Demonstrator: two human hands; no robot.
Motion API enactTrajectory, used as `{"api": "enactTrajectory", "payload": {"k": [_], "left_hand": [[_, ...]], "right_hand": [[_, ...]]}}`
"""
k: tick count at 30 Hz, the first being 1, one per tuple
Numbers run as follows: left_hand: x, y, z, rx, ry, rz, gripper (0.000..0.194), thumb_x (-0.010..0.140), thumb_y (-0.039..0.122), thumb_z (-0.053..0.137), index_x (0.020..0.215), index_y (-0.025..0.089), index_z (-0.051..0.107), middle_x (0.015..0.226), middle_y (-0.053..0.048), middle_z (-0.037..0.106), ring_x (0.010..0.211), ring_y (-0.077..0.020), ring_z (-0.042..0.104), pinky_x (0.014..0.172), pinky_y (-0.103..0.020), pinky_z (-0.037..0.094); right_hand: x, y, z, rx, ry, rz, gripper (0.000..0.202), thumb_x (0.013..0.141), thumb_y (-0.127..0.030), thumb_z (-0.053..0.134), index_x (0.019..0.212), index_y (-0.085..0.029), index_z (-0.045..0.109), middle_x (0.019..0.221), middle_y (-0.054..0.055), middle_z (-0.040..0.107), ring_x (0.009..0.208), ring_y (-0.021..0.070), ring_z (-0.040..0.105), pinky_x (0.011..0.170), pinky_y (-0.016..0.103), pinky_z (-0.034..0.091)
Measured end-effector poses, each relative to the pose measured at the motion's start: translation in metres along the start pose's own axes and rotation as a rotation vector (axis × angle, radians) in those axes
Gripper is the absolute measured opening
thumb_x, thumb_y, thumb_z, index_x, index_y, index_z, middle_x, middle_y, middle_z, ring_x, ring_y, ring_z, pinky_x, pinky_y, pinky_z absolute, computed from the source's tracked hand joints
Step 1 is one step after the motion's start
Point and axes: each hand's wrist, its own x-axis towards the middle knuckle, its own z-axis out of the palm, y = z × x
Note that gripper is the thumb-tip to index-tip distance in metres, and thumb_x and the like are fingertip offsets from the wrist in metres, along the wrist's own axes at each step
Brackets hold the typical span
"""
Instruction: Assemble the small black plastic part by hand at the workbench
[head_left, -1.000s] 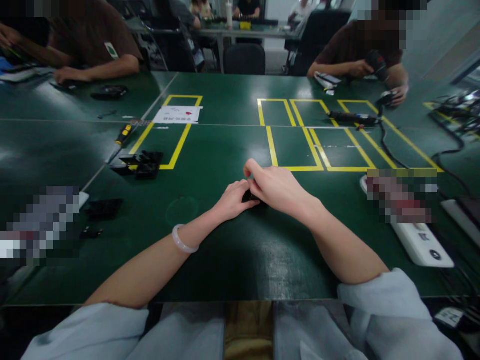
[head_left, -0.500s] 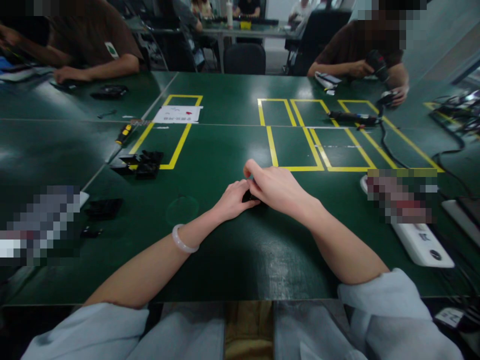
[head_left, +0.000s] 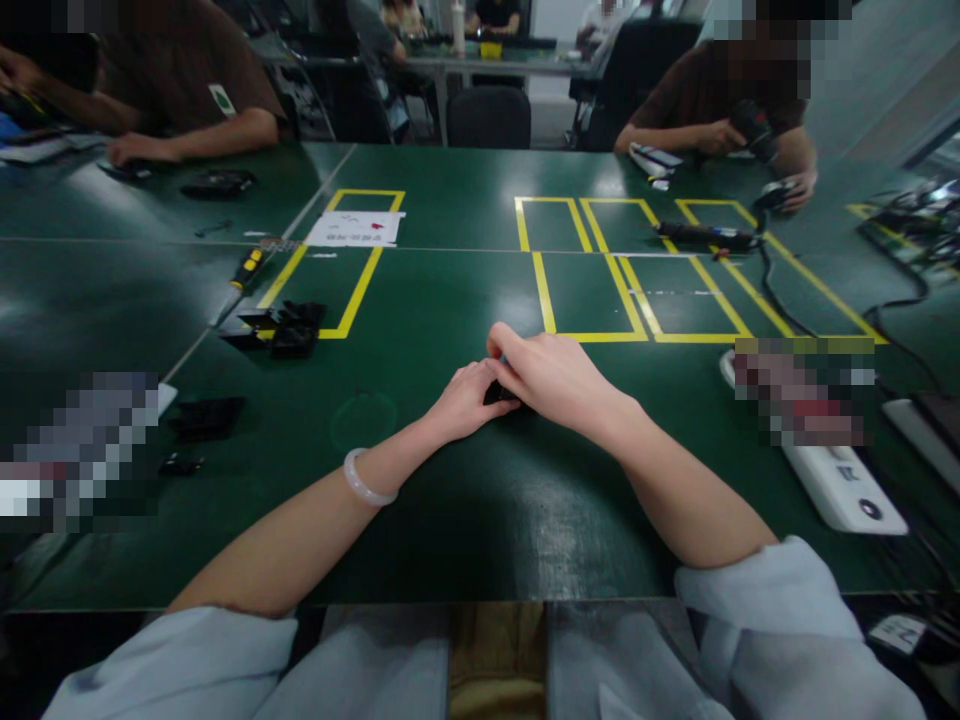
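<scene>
Head view: the dark part (head_left: 503,392) at three o'clock of the left hand (head_left: 472,399) is best braced firmly beneath the curled right hand (head_left: 553,372), though neither's grip can be told.

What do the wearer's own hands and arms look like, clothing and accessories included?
The left hand and right hand are gloveless. A pale, smooth, rounded bangle circles the left wrist; the right wrist is bare. The left sleeve and right sleeve are light blue-grey, pushed back, with no visible markings.
</scene>
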Motion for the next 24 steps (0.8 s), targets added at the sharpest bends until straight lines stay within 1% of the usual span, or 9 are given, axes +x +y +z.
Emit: {"api": "enactTrajectory", "payload": {"k": [5,9,15,21,24], "left_hand": [[0.0,-0.0013,-0.0002,0.007,0.016,0.02,0.039,0.087,0.042,0.072,0.118,0.02,0.063,0.126,-0.01,0.068,0.121,-0.0338,0.061,0.105,-0.051,0.048],[-0.0003,-0.0043,0.0012,0.0,0.022,0.025,0.037,0.087,0.041,0.073,0.115,0.02,0.064,0.126,-0.011,0.068,0.121,-0.0336,0.061,0.105,-0.05,0.048],[-0.0001,-0.0034,0.0007,-0.005,0.002,0.022,0.035,0.088,0.04,0.071,0.116,0.019,0.065,0.125,-0.011,0.068,0.12,-0.0347,0.062,0.102,-0.051,0.049],[0.0004,-0.0025,-0.0006,0.001,0.01,0.032,0.035,0.087,0.04,0.072,0.115,0.02,0.064,0.126,-0.01,0.068,0.122,-0.0335,0.061,0.104,-0.05,0.048],[0.0001,-0.0034,0.0002,0.01,0.015,0.024,0.032,0.087,0.038,0.073,0.112,0.019,0.065,0.125,-0.01,0.068,0.12,-0.0335,0.062,0.104,-0.05,0.048]], "right_hand": [[0.0001,0.0,-0.0004,0.019,0.002,0.004,0.029,0.102,-0.027,0.034,0.122,-0.018,0.052,0.09,0.007,0.075,0.075,0.0205,0.067,0.061,0.03,0.028],[-0.0008,0.0001,0.0001,0.038,0.018,0.0,0.028,0.099,-0.024,0.036,0.121,-0.018,0.052,0.092,0.007,0.076,0.076,0.0205,0.067,0.061,0.03,0.028],[-0.0014,-0.0008,0.0002,0.032,0.026,-0.022,0.029,0.105,-0.035,0.035,0.117,-0.018,0.053,0.089,0.007,0.075,0.076,0.0206,0.067,0.061,0.03,0.028],[-0.0008,-0.0003,0.0005,0.035,0.03,-0.012,0.027,0.1,-0.025,0.035,0.119,-0.018,0.053,0.087,0.006,0.075,0.072,0.0199,0.066,0.059,0.03,0.026],[-0.0017,-0.0004,0.0009,0.048,0.038,-0.011,0.027,0.098,-0.023,0.036,0.12,-0.018,0.051,0.089,0.006,0.075,0.073,0.0196,0.066,0.06,0.03,0.027]]}}
